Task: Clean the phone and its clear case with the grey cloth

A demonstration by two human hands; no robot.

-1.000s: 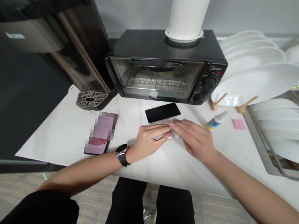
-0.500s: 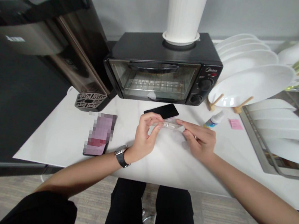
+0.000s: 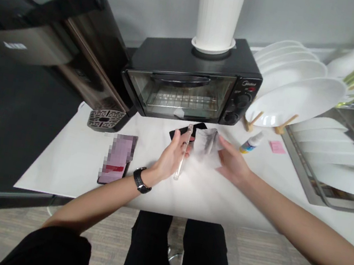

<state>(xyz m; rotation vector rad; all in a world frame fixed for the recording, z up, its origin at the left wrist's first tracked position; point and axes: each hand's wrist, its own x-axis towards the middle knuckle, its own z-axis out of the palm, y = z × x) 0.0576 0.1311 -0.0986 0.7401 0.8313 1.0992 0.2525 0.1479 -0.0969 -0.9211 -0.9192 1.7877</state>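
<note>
My left hand point(image 3: 167, 160) grips a clear phone case point(image 3: 181, 160), turned edge-on so that its thin side faces me. A thin white-grey sheet point(image 3: 205, 143), perhaps a tissue or a cloth, is in my right hand point(image 3: 234, 163), blurred by motion; the fingers behind it are partly hidden. The sheet is close to the right side of the case, and I cannot tell if they touch. Behind my left fingers a black phone point(image 3: 182, 130) lies on the counter. To the right of my right hand stands a small white spray bottle point(image 3: 252, 142) with a blue-and-yellow label.
A toaster oven point(image 3: 183, 93) carrying a white pot point(image 3: 219, 14) stands at the back. At left are a dark drink dispenser point(image 3: 105, 76) and another phone point(image 3: 117, 159). White plates point(image 3: 298, 100), a pink note point(image 3: 277, 146) and a dish basin point(image 3: 307, 175) are at right.
The clear case has turned from lying flat between both hands to edge-on in my left hand. My right hand has let go of it, and the white-grey sheet now shows spread out.
</note>
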